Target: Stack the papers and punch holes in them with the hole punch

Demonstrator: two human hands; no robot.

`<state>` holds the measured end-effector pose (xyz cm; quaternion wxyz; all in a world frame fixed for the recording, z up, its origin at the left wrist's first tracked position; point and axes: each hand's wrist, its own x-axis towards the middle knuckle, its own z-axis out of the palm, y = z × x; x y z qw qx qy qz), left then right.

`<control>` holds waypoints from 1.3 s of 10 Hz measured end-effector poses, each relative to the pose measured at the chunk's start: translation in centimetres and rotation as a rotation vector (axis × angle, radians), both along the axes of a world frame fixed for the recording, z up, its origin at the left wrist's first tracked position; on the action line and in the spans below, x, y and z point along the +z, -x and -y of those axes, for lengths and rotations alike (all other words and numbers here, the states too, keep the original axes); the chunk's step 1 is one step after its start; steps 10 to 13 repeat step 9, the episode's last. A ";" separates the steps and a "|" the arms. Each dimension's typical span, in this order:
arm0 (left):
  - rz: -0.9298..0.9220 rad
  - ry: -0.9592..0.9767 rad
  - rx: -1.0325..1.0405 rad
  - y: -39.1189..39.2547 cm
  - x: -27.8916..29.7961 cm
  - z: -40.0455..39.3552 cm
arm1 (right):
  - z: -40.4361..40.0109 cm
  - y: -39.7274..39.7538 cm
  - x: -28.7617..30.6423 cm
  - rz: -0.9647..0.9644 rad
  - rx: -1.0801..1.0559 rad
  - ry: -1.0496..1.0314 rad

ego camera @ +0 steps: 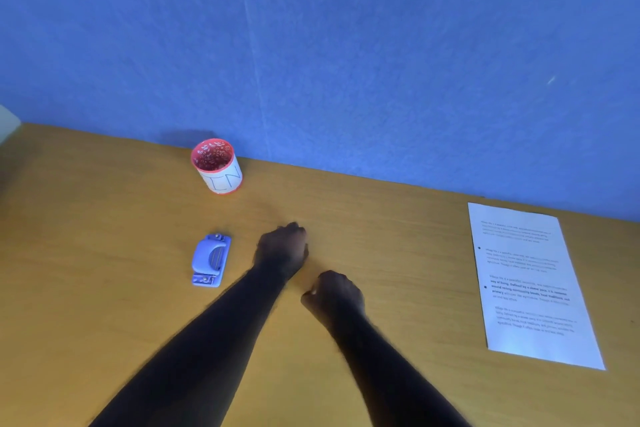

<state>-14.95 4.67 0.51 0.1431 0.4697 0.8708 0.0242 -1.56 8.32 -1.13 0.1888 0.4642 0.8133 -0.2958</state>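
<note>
Two bare hands over the wooden desk [104, 288], both forearms reaching in from the near edge.

Left hand [282, 250]: fingers curled under into a loose fist, knuckles up, nothing seen in it. It sits just right of the hole punch [210, 260], close but apart from it. Whether the knuckles rest on the desk cannot be told.

Right hand [334, 295]: also curled shut, thumb tucked toward the fingers, holding nothing that shows. It lies further right of the hole punch and nearer the desk's front edge than the left hand. The two hands are near each other, not touching.

Count: one hole punch, pale blue, lying flat with its long side running away from the viewer. One visible printed sheet of paper [530, 284], well to the right of the hole punch, flat on the desk near the blue wall [346, 45]; whether more sheets lie under it cannot be told. One cup [217, 166], white outside, red patterned inside, upright, beyond the hole punch against the wall.
</note>
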 end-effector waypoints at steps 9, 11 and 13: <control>0.043 -0.329 0.510 21.2 6.9 3.7 | -3.3 27.3 10.0 -0.434 -0.026 -0.055; 0.043 -0.329 0.510 21.2 6.9 3.7 | -3.3 27.3 10.0 -0.434 -0.026 -0.055; 0.043 -0.329 0.510 21.2 6.9 3.7 | -3.3 27.3 10.0 -0.434 -0.026 -0.055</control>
